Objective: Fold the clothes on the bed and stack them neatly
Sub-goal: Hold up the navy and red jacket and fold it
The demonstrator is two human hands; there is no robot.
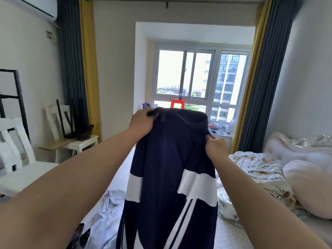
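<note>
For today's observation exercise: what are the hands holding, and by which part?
Both hands, left and right, grip the navy track pants at their top edge.

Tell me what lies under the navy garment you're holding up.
Both hands, left and right, hold the navy garment up over the bed. A light blue garment shows at its lower left; the bed directly behind the hanging cloth is hidden.

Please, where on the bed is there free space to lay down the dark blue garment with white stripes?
Both hands, left and right, grip the navy garment in the air. The barest patch is the pale mattress strip left of the garment, toward the bed's left edge. The near left is crowded by a light blue garment; the right by the floral quilt and pillow.
</note>
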